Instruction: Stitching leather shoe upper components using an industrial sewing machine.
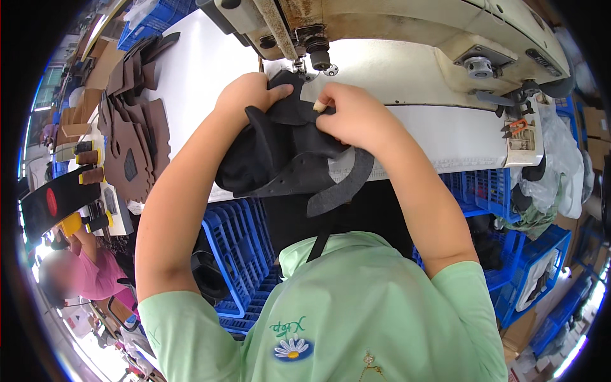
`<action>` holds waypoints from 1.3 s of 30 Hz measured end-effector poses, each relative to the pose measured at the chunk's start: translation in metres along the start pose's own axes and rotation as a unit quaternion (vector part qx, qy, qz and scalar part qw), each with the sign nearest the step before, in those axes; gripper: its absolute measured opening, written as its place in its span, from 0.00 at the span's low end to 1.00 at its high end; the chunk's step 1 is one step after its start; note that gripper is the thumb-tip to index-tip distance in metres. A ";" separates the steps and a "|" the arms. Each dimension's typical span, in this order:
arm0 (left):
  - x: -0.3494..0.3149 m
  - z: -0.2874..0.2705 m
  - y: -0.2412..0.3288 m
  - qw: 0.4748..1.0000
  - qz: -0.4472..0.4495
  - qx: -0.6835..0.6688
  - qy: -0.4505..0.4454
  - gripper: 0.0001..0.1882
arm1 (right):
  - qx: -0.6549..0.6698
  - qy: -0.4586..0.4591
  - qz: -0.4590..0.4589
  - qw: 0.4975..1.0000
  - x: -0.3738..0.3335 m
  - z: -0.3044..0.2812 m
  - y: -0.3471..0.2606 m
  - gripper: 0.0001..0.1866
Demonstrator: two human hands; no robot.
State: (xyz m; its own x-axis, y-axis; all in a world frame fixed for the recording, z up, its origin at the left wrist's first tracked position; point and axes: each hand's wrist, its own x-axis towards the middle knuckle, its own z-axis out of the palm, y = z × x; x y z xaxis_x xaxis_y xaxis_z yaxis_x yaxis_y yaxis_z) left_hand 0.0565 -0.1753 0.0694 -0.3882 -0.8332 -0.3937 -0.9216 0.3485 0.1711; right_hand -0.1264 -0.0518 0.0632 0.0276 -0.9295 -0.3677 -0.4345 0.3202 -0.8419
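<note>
A black sewn piece (305, 159) of fabric or leather, with curved flaps, hangs over the front edge of the white sewing table. Its upper end lies just under the presser foot (299, 65) of the sewing machine (382, 25). My left hand (249, 97) grips the piece at its left side, the thumb lying on top near the foot. On the other side, my right hand (356, 118) pinches the edge of the piece between thumb and fingers, some of which are hidden. One loose curved strip (344, 184) of the piece dangles below my right hand.
Brown cut pieces (133, 134) are stacked at the table's left. Thread spools (89, 165) stand beyond them, near a person in pink (98, 274). Orange-handled snips (517, 127) lie at the right end. Blue crates (238, 248) sit beneath the table.
</note>
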 end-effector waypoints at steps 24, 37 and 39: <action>0.013 0.000 0.005 0.999 -0.028 0.023 0.023 0.36 | -0.242 0.091 -0.092 0.962 0.038 -0.011 -0.009 0.15; 0.012 0.002 0.004 0.999 -0.033 0.009 0.028 0.36 | -0.174 0.040 -0.088 0.980 0.051 -0.020 -0.002 0.12; 0.013 0.003 0.004 0.999 -0.030 0.008 0.025 0.36 | -0.159 0.054 -0.090 0.982 0.052 -0.020 -0.002 0.11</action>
State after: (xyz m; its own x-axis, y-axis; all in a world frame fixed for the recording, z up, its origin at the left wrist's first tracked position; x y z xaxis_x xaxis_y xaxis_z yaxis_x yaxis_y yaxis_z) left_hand 0.0476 -0.1836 0.0626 -0.3322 -0.8732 -0.3566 -0.9432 0.3037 0.1349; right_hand -0.1420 -0.1046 0.0531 0.0416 -0.9853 -0.1654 -0.6905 0.0913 -0.7175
